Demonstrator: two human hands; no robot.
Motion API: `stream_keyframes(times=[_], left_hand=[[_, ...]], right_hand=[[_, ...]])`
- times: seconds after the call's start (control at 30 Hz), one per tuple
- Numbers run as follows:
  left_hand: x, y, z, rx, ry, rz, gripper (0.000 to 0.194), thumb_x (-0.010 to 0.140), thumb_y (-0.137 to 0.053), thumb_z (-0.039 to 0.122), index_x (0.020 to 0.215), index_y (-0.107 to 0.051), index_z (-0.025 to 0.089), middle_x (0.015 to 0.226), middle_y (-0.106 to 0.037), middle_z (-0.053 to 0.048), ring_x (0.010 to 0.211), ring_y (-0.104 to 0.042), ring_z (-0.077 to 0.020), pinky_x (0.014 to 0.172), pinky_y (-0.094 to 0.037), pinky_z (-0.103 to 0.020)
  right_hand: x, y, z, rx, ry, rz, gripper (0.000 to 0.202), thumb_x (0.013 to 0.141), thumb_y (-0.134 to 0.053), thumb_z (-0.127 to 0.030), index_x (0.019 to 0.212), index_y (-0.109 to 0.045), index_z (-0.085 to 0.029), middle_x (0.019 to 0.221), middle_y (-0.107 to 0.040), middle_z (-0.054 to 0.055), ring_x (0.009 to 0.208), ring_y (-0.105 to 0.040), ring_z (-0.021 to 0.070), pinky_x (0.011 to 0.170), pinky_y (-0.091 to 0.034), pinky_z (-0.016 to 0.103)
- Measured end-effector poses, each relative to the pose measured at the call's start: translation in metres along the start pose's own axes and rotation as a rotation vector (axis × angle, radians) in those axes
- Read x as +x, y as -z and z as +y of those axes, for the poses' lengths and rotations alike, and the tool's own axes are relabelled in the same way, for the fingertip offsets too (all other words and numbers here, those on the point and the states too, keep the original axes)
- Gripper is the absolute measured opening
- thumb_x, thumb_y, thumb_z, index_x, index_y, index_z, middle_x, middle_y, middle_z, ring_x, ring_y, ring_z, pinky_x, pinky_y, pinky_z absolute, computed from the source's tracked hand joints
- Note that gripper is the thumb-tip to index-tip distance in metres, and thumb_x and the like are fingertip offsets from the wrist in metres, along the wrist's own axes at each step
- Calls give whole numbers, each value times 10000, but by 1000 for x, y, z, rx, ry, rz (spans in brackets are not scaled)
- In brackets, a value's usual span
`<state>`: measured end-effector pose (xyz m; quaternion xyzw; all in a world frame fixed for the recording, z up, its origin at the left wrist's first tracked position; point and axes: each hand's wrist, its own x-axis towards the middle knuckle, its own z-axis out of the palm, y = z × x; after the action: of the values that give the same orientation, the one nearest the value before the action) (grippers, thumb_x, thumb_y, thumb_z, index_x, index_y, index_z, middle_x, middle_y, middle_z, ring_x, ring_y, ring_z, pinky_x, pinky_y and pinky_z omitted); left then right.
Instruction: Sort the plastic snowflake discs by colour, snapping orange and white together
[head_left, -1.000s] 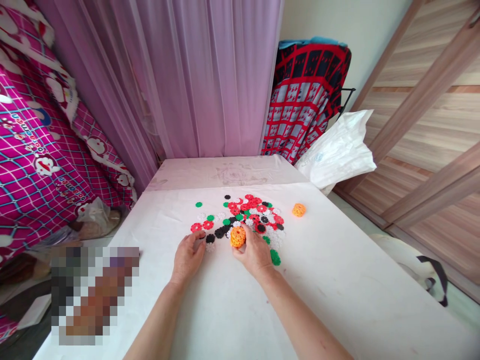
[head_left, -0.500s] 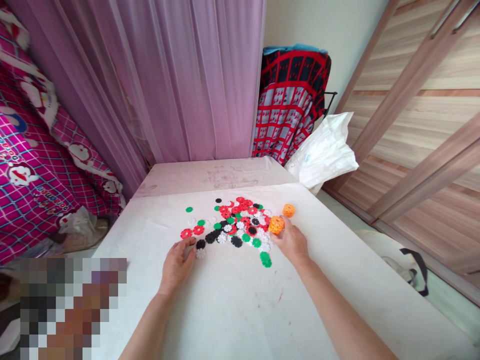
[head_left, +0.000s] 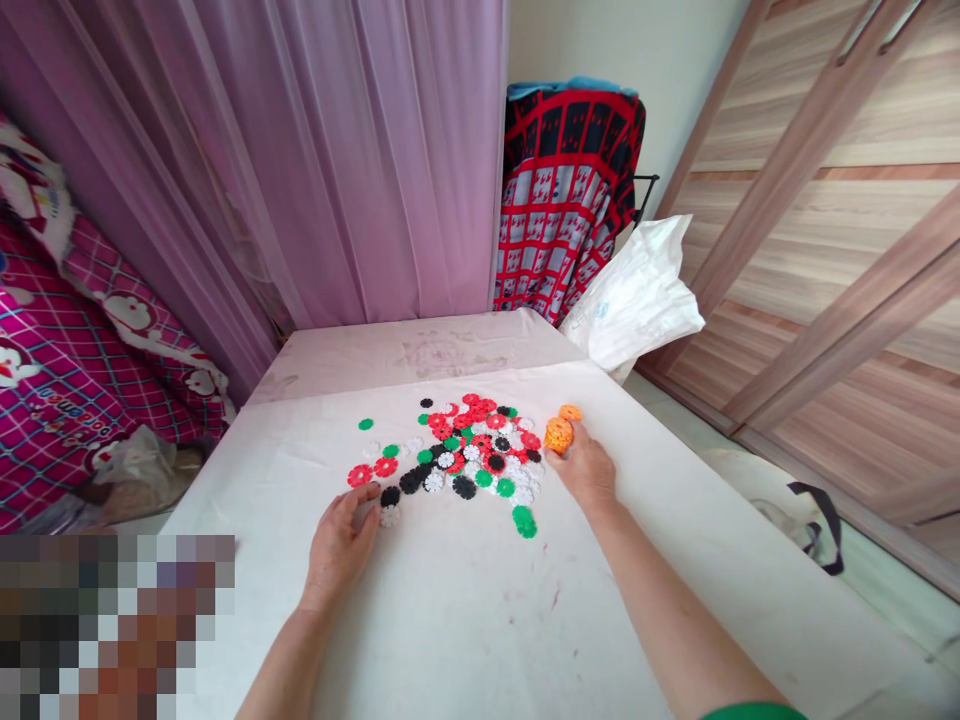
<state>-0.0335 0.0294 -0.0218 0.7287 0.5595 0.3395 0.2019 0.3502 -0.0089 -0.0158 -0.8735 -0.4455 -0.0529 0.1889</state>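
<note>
Pinches one short stack of orange, notched, round plastic discs (head_left: pixel 558 435) in the right hand (head_left: pixel 589 470), with the grip closed between thumb and fingers; cannot count the layers. Shows one other orange, notched, round plastic piece (head_left: pixel 571 411) just behind, overlapping in view; cannot tell whether touching. Curls the left hand (head_left: pixel 341 545) loosely, with a gap between thumb and fingertips, beside one black notched disc (head_left: pixel 390 496) and one white notched disc (head_left: pixel 389 516); cannot tell whether touching either. Just beyond, counts two red notched discs (head_left: pixel 360 476) side by side, then one lone green notched disc (head_left: pixel 365 425). Between the hands, spreads into a flat heap of red, white, black and green plastic discs (head_left: pixel 474 407) on the white-draped desk (head_left: pixel 427 620), too overlapped to count. Past the right edge, reaches one crumpled white plastic bag (head_left: pixel 634 290) with a blue mark too small to read; at left, one magenta checked cloth (head_left: pixel 112 370) with pale lettering, legible in part as "oraemon".
</note>
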Motion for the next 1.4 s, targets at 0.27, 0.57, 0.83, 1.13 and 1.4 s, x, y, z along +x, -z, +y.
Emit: stream_keyframes(times=[0.27, 0.57, 0.83, 1.13, 1.4], left_hand=[[1, 1, 0, 19, -12, -8, 326, 822, -521, 415, 1048, -705, 268, 1075, -758, -46, 1023, -685, -238, 949, -535, -389], [2, 0, -1, 1, -5, -21, 344, 822, -517, 440, 1050, -709, 266, 1080, -758, -50, 1048, -679, -250, 978, -522, -408], [1, -2, -4, -3, -6, -11, 356, 826, -510, 458, 1058, -709, 274, 1107, -754, -49, 1066, -668, -258, 1002, -508, -422], [1, -1, -5, 26, -30, -7, 364, 834, -509, 456, 1066, -713, 264, 1092, -752, -59, 1049, -675, -257, 975, -530, -421], [1, -1, -3, 33, -27, -8, 368, 829, -501, 453, 1059, -716, 262, 1098, -754, -55, 1052, -675, -253, 973, -526, -409]], right_hand=[[-15, -8, 18, 114, 39, 58, 432, 852, -613, -307, 1254, -588, -152, 1071, -708, 97, 972, -630, 243, 846, -453, 324], [-31, -2, 19, -56, 241, 37, 318, 886, -501, -122, 1033, -765, -220, 1018, -701, 82, 891, -590, 210, 800, -420, 312], [-15, -2, 5, -98, 211, -16, 332, 912, -489, -146, 1066, -775, -218, 1063, -710, 97, 928, -605, 229, 786, -427, 329], [1, -6, -3, -99, 197, -21, 324, 919, -494, -164, 1082, -768, -220, 1092, -708, 96, 943, -609, 230, 786, -428, 322], [5, -1, 1, 30, 221, 97, 273, 895, -506, -184, 1023, -746, -203, 1044, -694, 96, 955, -593, 234, 830, -443, 333]])
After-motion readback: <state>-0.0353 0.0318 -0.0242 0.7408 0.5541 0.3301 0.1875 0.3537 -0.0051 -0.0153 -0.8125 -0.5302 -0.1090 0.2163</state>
